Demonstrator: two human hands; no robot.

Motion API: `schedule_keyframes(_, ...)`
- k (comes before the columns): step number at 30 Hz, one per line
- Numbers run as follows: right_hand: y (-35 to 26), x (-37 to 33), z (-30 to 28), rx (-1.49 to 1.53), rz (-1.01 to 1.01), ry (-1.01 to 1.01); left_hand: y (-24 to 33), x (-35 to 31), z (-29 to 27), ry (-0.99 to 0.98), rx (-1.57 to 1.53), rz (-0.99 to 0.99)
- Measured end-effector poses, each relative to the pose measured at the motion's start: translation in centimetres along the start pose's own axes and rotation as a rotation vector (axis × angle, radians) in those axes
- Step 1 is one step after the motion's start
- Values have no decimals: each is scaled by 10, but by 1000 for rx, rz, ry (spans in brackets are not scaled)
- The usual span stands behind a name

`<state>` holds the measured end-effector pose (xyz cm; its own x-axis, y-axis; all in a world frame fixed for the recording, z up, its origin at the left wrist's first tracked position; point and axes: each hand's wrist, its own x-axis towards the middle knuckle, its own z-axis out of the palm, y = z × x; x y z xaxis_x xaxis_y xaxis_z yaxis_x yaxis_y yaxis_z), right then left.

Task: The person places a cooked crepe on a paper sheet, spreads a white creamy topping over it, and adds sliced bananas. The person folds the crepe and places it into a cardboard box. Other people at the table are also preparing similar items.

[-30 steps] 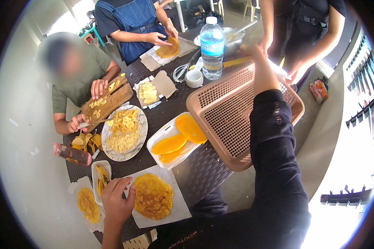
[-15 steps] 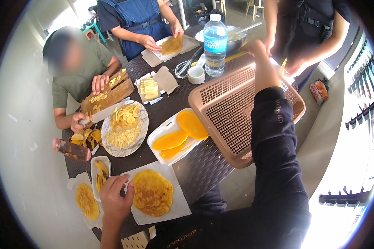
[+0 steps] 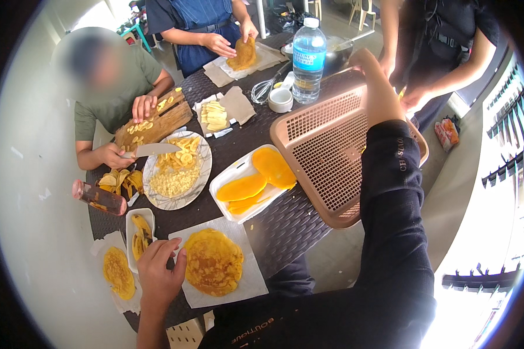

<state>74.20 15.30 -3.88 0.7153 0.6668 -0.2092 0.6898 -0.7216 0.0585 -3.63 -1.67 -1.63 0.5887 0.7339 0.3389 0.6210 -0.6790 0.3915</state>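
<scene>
In front of me a round golden-brown pancake [image 3: 213, 261] lies flat on white paper [image 3: 252, 283]. My left hand [image 3: 160, 272] hovers at the paper's left edge, fingers loosely curved, thumb apart, holding nothing I can see. My right hand [image 3: 364, 61] reaches across a brown plastic mesh basket [image 3: 326, 220] to its far rim; its fingers are turned away, so what they hold, if anything, is hidden. Left of the basket, a white foam tray [image 3: 236, 216] holds orange mango slices [image 3: 242, 187]. Beside my left hand is a small white tray [image 3: 150, 216] with a banana [image 3: 140, 234].
A second pancake [image 3: 118, 272] rests at far left. A person slices banana with a knife [image 3: 157, 150] on a wooden board [image 3: 183, 116], near a patterned plate [image 3: 205, 168]. Another person handles a pancake [image 3: 242, 55]. A third stands behind the basket. A tall water bottle [image 3: 308, 64] stands by the basket.
My right hand has shifted slightly away and right at the basket's far rim. The person at left has brought the knife over the plate. The opposite person's pancake is raised more upright.
</scene>
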Motion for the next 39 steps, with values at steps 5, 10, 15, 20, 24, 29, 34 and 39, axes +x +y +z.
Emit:
schedule_keyframes(5,24,16,15,157,-56,-72,0,1,-1,-9,6,5)
schedule_keyframes(10,40,-3,8,455,-83,-180,1,4,0,-32,25,30)
schedule_keyframes(15,28,11,6,267,-83,-180,1,3,0,-33,20,15)
schedule_keyframes(20,50,32,13,666,10,-306,-2,4,-1,-43,34,-1)
schedule_keyframes(24,55,31,16,1151,236,-499,-2,4,-1,-44,36,9)
schedule_keyframes(29,40,-9,-4,1303,171,-660,-2,7,-1,-52,38,8)
schedule_keyframes(34,33,-53,-23,1471,289,-727,-2,7,-1,-38,45,24)
schedule_keyframes(39,41,-61,-20,1451,188,-786,-1,6,-3,-27,44,25)
